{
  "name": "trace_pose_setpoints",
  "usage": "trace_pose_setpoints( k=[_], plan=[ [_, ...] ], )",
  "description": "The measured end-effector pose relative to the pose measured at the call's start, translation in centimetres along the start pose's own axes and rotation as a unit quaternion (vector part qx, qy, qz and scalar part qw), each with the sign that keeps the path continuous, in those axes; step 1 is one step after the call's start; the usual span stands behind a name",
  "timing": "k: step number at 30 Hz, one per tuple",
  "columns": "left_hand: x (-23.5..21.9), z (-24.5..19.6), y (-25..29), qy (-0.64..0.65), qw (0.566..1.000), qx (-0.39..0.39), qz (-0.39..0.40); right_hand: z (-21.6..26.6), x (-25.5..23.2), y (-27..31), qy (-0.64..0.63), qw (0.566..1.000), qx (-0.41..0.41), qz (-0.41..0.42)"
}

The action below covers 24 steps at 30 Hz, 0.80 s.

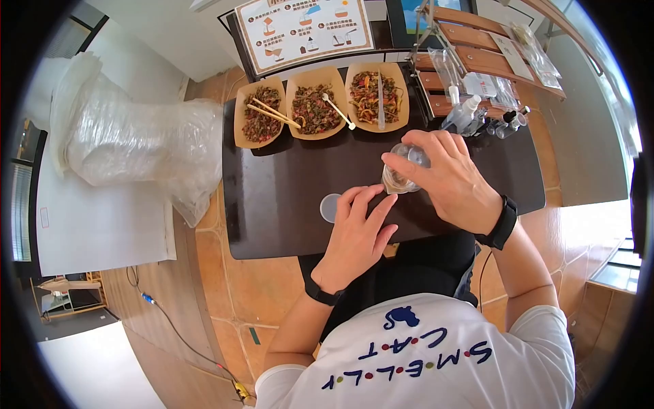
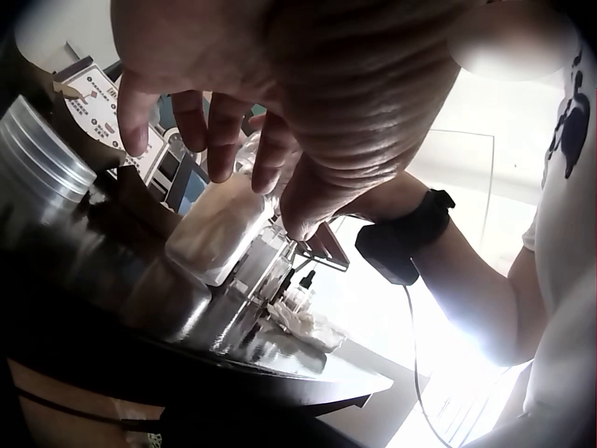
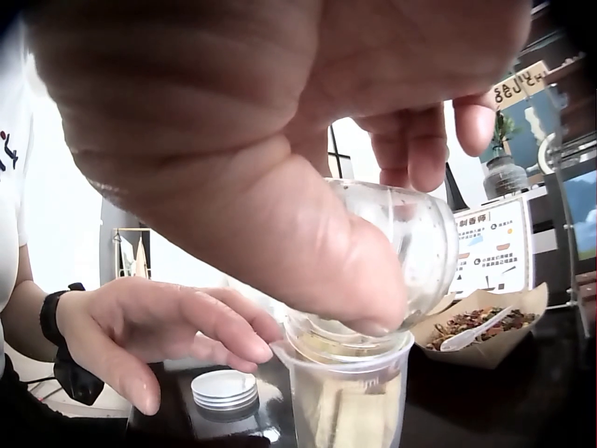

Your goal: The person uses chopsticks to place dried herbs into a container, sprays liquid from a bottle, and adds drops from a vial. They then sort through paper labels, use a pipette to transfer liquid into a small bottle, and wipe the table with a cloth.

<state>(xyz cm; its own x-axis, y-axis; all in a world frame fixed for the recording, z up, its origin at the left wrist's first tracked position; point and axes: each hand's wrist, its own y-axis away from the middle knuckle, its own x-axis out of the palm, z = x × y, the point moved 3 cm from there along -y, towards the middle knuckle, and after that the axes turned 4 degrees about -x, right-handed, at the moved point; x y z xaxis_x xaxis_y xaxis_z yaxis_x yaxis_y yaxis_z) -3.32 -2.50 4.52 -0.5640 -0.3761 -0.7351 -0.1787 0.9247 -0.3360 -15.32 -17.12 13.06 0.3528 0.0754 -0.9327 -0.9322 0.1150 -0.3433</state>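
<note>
My right hand (image 1: pixel 456 184) grips a clear jar (image 3: pixel 424 247), tipped on its side at the mouth of a clear plastic cup (image 3: pixel 350 406). Something pale yellowish shows through the cup's wall. In the head view the cup (image 1: pixel 394 183) stands on the table, partly under the jar. My left hand (image 1: pixel 357 235) is beside the cup with its fingers extended, the fingertips close to the rim; whether they touch it I cannot tell. A round, ridged lid (image 3: pixel 224 390) lies on the table, left of the cup.
Three paper trays of dried plant mix (image 1: pixel 262 129) line the table's far edge, with sticks or spoons in them. Small bottles (image 1: pixel 470 116) stand at the far right by a wooden rack (image 1: pixel 470 34). An instruction sign (image 1: pixel 306 34) stands behind the trays.
</note>
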Motion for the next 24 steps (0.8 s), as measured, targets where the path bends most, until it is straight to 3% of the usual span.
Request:
trace_pose_setpoints(
  k=[24],
  plan=[
    [0.17, 0.07, -0.05, 0.012, 1.000, 0.004, -0.004, -0.48, 0.29, 0.88, -0.038, 0.999, 0.022, -0.016]
  ],
)
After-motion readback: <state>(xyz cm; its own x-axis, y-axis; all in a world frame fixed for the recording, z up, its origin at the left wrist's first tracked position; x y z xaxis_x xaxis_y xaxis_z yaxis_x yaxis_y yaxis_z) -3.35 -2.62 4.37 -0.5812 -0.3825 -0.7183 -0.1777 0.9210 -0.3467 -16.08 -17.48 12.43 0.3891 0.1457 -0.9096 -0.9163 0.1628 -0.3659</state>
